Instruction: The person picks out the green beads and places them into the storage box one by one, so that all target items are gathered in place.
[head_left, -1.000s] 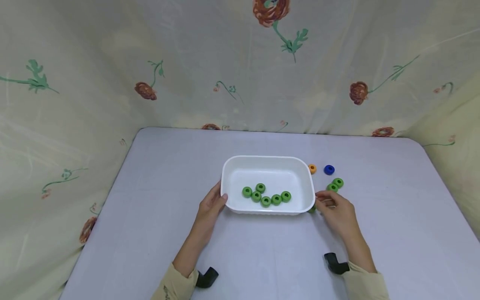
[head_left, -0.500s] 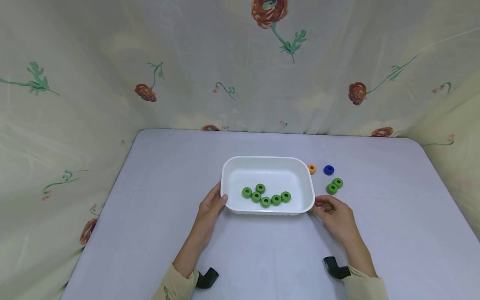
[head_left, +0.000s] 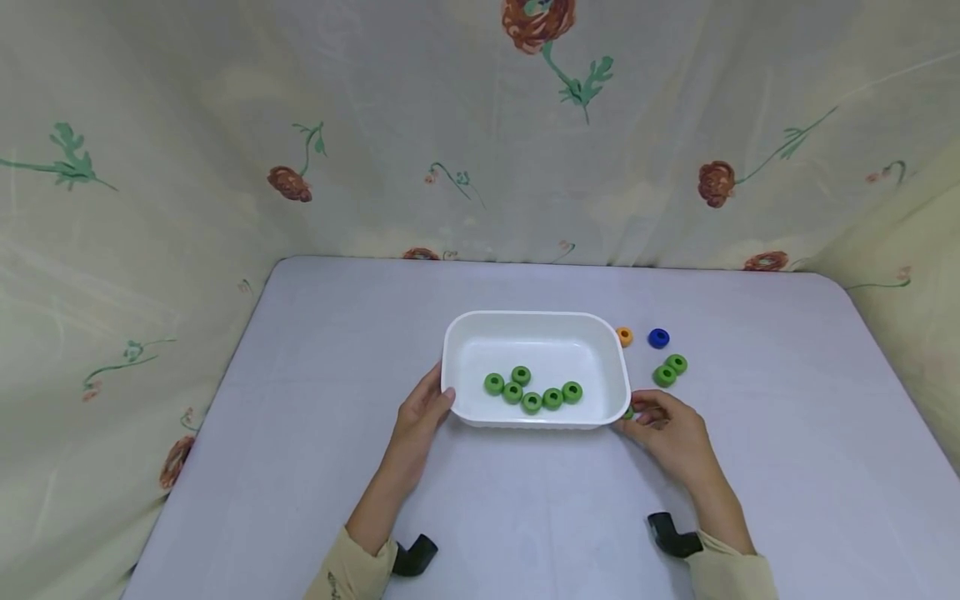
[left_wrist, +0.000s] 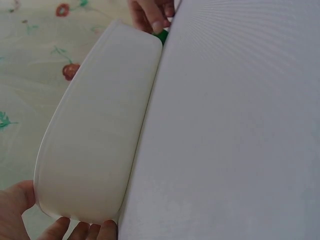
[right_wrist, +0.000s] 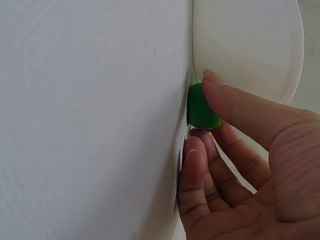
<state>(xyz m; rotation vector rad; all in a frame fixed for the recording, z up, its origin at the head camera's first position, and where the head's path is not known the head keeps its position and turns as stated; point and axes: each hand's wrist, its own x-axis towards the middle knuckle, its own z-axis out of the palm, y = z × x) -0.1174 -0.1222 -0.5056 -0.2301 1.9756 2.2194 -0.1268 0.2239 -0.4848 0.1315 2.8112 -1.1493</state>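
A white rectangular tray [head_left: 562, 350] sits on the table with several green ring-shaped beads [head_left: 532, 403] in it. My left hand [head_left: 418, 421] grips the tray's left end, thumb at the rim and fingers against the outer wall. By the tray's front right corner, my right hand [head_left: 675, 433] pinches another green bead [right_wrist: 201, 106]. Its thumb lies on the near side of that bead in the right wrist view, and other fingers curl behind and below. This bead stands on the table close to the tray's wall, mostly hidden by the hand in the head view.
Two more green beads [head_left: 665, 376] lie just beyond the right hand. Farther back are a blue bead [head_left: 658, 337] and an orange bead [head_left: 624, 336], the orange one partly behind the tray's rim. A flowered curtain [head_left: 360, 167] hangs behind the white-covered table [head_left: 337, 333].
My right thumb has moved left to the green bead at the tray's corner, and the fingers have closed round it. The left hand, tray and other beads have stayed in place.
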